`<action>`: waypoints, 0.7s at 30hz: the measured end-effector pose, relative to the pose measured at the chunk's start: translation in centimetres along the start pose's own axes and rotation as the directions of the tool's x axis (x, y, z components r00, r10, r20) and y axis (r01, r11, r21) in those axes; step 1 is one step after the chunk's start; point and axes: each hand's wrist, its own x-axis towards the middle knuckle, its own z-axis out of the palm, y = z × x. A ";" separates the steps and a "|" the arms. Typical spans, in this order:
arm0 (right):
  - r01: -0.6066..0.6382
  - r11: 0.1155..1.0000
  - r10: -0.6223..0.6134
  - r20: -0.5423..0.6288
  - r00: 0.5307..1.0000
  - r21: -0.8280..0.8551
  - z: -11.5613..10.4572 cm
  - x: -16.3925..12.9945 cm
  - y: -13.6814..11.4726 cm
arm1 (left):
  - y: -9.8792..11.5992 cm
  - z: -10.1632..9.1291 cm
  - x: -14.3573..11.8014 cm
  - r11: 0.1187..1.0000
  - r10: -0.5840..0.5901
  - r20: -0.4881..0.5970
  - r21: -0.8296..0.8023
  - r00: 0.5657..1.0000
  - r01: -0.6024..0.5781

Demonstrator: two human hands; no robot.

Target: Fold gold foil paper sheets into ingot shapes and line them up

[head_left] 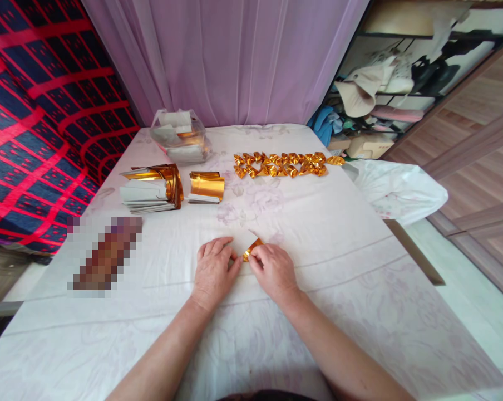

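A small sheet of gold foil paper (pixel 254 246), partly folded, lies on the table between my hands, with a pale corner pointing away from me. My right hand (pixel 275 273) pinches its gold part between thumb and fingertips. My left hand (pixel 216 268) rests at the sheet's left side, fingers curved and thumb against its lower left edge. How much of the sheet is under the left fingers is hard to see. Farther back on the right, several folded gold foil pieces (pixel 276 165) lie in rows.
A thick stack of foil paper (pixel 149 192) and a smaller stack (pixel 207 186) lie at the back left, before a clear plastic bag (pixel 180 136) of more sheets. A blurred-out item (pixel 107 256) is on the left. A white plastic bag (pixel 402 189) hangs beyond the right edge.
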 end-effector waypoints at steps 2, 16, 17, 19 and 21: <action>-0.001 1.000 0.001 0.000 1.000 -0.004 0.0 0.0 0.0 | 0.0 0.0 0.0 1.000 -0.001 0.002 0.002 1.000 0.001; -0.077 0.996 0.075 0.071 0.995 0.033 -0.4 -0.1 -0.1 | 0.1 0.3 0.0 1.000 -0.016 -0.021 0.012 1.000 0.016; -0.083 0.996 0.080 0.075 0.994 0.037 -0.4 0.0 -0.2 | 0.0 0.3 0.0 1.000 -0.014 -0.020 0.012 1.000 0.014; -0.096 0.994 0.091 0.092 0.992 0.057 -0.4 0.1 -0.2 | 0.0 0.3 0.0 1.000 -0.011 -0.017 0.012 1.000 0.012; -0.116 0.989 0.106 0.119 0.987 0.088 -0.5 0.3 -0.2 | 0.0 0.3 0.1 1.000 -0.011 -0.011 0.015 1.000 0.011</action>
